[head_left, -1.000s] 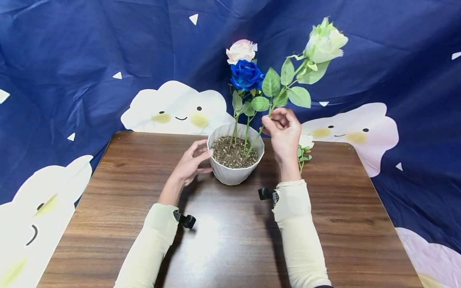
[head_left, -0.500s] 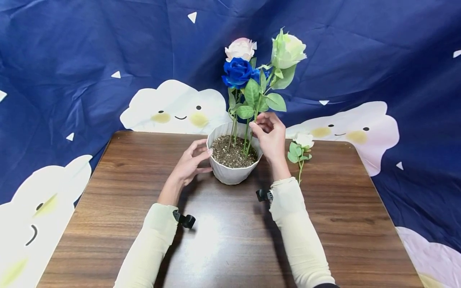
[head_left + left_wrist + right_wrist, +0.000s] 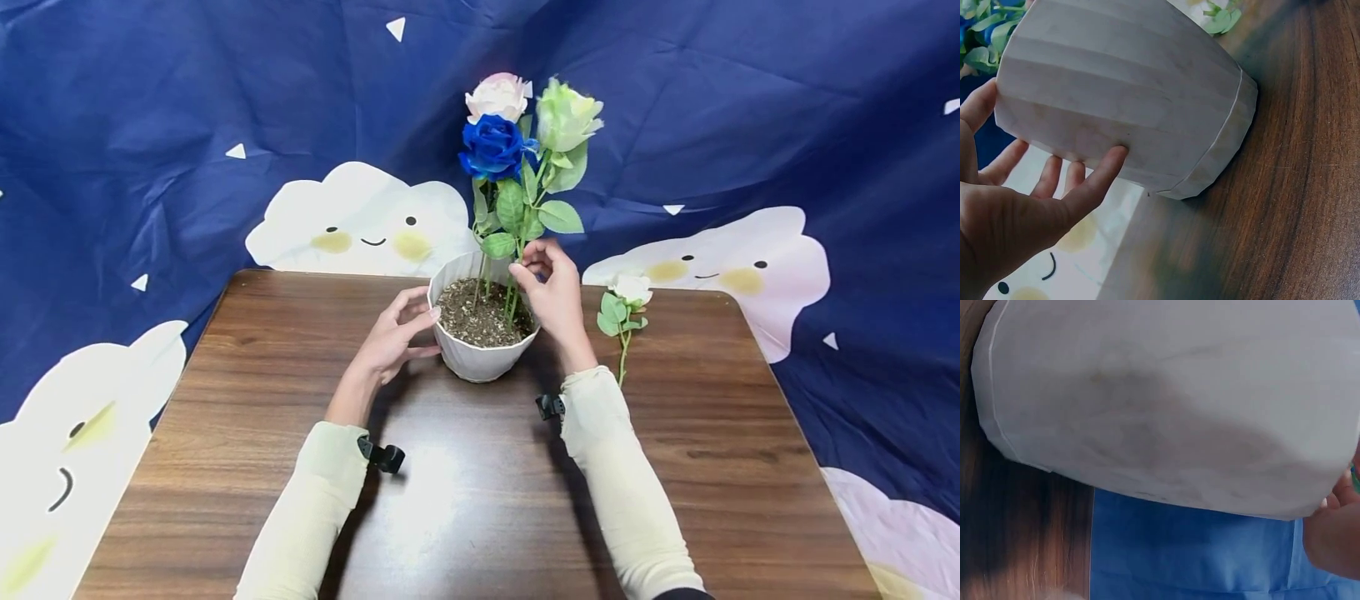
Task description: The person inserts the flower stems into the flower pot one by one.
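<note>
A white faceted flowerpot (image 3: 483, 364) holding soil (image 3: 480, 321) stands near the table's far edge. My left hand (image 3: 393, 333) rests against its left side, fingers spread; in the left wrist view the fingertips touch the pot wall. Between thumb and fingers, my right hand (image 3: 553, 287) pinches the stem of a pale green rose (image 3: 567, 117) above the pot's right side. That stem reaches down to the soil beside another stem. A blue rose (image 3: 491, 148) and a pale pink rose (image 3: 497, 97) stand upright in the pot. The right wrist view shows mostly pot wall, with the hand partly cut off.
A white rose (image 3: 631, 288) with green leaves lies on the brown wooden table (image 3: 675, 467), right of my right arm. Behind the table hangs a dark blue cloth (image 3: 360, 92) with smiling clouds and small white triangles.
My right hand has moved left and slightly down with the green rose, which has gone from leaning right to nearly upright beside the blue rose. My left hand stays against the pot.
</note>
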